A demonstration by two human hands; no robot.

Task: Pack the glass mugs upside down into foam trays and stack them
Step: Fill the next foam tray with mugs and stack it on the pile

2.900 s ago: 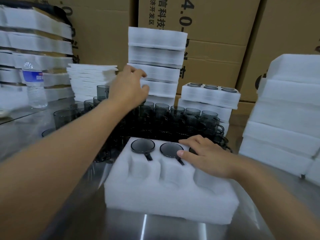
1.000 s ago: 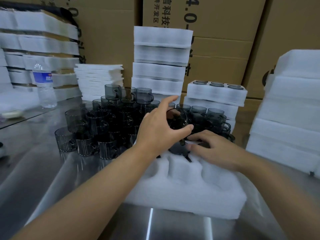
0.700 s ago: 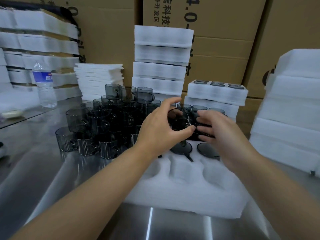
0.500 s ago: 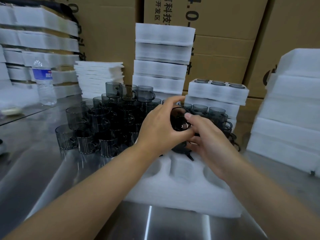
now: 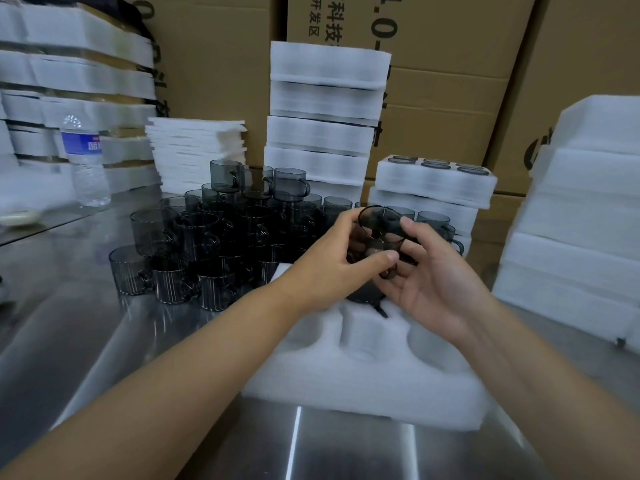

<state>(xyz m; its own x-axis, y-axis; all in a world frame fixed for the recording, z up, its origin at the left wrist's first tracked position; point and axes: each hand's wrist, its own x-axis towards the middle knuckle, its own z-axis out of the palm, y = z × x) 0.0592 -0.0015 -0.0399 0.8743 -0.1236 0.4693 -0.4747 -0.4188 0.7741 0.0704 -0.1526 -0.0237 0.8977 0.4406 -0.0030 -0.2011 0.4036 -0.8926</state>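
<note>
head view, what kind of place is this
Most likely a packing station in a warehouse or factory: printed cardboard cartons stacked behind, piles of white foam trays, and dozens of grey glass mugs massed on a steel table.

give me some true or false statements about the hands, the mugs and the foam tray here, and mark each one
1. The left hand and the right hand both hold one dark glass mug above the foam tray. True.
2. The tray's near pockets are filled with mugs. False: the near pockets are empty.
3. A water bottle stands at the far left. True.
4. The loose mugs are piled in front of the tray. False: they stand behind it, mostly to its left.
5. The bottle's label is red. False: it is blue.
</note>
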